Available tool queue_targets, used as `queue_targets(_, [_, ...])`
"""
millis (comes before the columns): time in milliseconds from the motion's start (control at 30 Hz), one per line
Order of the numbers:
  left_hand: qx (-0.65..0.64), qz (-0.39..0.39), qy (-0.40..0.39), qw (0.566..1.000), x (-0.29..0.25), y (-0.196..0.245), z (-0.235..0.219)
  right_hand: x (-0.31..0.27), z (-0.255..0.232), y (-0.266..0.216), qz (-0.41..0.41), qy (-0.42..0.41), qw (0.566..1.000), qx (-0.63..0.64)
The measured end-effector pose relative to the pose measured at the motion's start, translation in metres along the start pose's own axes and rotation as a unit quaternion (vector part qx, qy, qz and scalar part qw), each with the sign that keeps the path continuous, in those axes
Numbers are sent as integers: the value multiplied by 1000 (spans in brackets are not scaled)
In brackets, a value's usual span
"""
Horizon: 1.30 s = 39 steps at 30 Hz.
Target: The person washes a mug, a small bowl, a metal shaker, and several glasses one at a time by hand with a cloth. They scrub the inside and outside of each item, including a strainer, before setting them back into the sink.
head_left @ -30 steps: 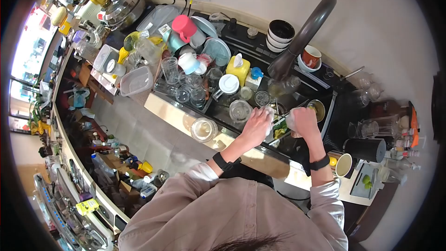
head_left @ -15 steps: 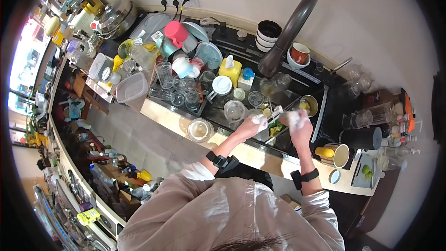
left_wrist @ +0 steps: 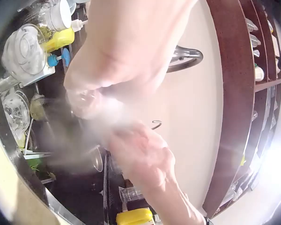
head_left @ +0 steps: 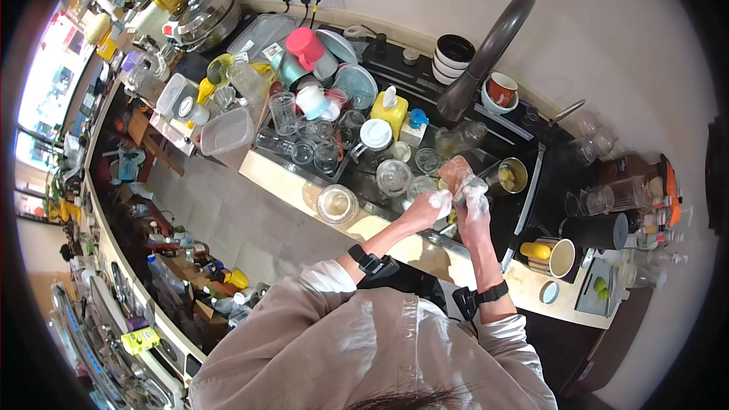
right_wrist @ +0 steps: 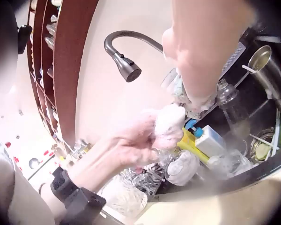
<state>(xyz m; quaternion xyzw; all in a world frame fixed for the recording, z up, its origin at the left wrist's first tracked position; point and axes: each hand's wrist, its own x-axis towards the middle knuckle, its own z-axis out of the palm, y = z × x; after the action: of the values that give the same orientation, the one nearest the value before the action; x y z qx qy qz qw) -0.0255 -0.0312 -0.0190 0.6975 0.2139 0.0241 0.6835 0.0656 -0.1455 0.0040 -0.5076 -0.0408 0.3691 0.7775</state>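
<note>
Over the sink both hands work close together, spotted with white foam. The left hand point(head_left: 427, 211) curls round a white foamy wad point(right_wrist: 170, 120), seen best in the right wrist view. Beside it the right hand point(head_left: 475, 209) grips a pinkish-brown patterned object point(head_left: 455, 173), which sticks out beyond the fingers; I cannot tell its kind. Foam covers the right hand's fingers. In the left wrist view, blur hides much of where the hands meet. Below them lie green and yellow scraps, partly hidden. A metal cup point(head_left: 522, 167) with yellow pieces in it stands right of the hands.
A dark faucet point(head_left: 486, 53) arches over the sink. Left of the hands stand a glass bowl point(head_left: 394, 177), a white-lidded jug point(head_left: 375, 135), a yellow pump bottle point(head_left: 389, 115) and crowded glassware. Another bowl point(head_left: 337, 203) sits on the front ledge. A beige cup point(head_left: 562, 253) stands right.
The hands have come closer together. The pinkish-brown patterned object now shows above the right hand, raised over the sink. The head view has shifted slightly.
</note>
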Motion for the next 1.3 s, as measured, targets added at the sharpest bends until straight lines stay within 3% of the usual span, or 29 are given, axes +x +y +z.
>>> queue_targets(133, [110,19,47,993,-11,20,4,5,-9,15,-63,47,991,-112])
queue_targets(233, [242,76,33,967,-12,18,-3,10,-16,13,-129,65,942,-303])
queue_targets(267, [247,59,32,967,-14,21,-8,12,-20,6,-199,67,870,-446])
queue_targets(367, [266,42,40,962,-20,26,-17,13,-13,-17,-283,18,709,-645])
queue_targets(400, [273,59,49,959,-18,21,-18,10,-9,-18,-262,44,726,-634])
queue_targets(433, [280,76,59,955,-16,19,-18,13,-15,-12,-222,70,818,-527])
queue_targets(467, [207,46,69,975,-15,18,-18,18,-24,-4,-177,95,891,-408])
queue_targets(500, [132,15,78,988,-13,18,-18,21,-32,3,-127,117,944,-281])
queue_targets(533, [58,-17,86,994,-12,17,-18,19,-31,1,-34,60,992,-103])
queue_targets(633, [-44,-1,65,997,-5,8,-11,-2,8,-8,-11,-36,999,-31])
queue_targets(700, [-77,-11,51,996,-2,11,0,0,8,1,18,-33,998,-45])
queue_targets(867, [-102,-125,-36,986,-11,33,-2,25,-12,15,-53,80,987,-128])
queue_targets(967, [-82,-61,-38,994,-17,26,-3,32,-13,1,-49,115,991,-54])
queue_targets(1100, [-59,-19,-11,998,-13,10,0,21,-13,20,-77,29,990,-116])
queue_targets(1133, [-70,-21,-2,997,-13,11,0,8,-5,22,-10,0,993,-120])
queue_targets(1233, [-50,-29,3,998,-14,10,-1,-4,6,15,35,40,992,-115])
queue_targets(1300, [38,-35,-25,998,-13,6,-8,1,3,20,-38,83,976,-196])
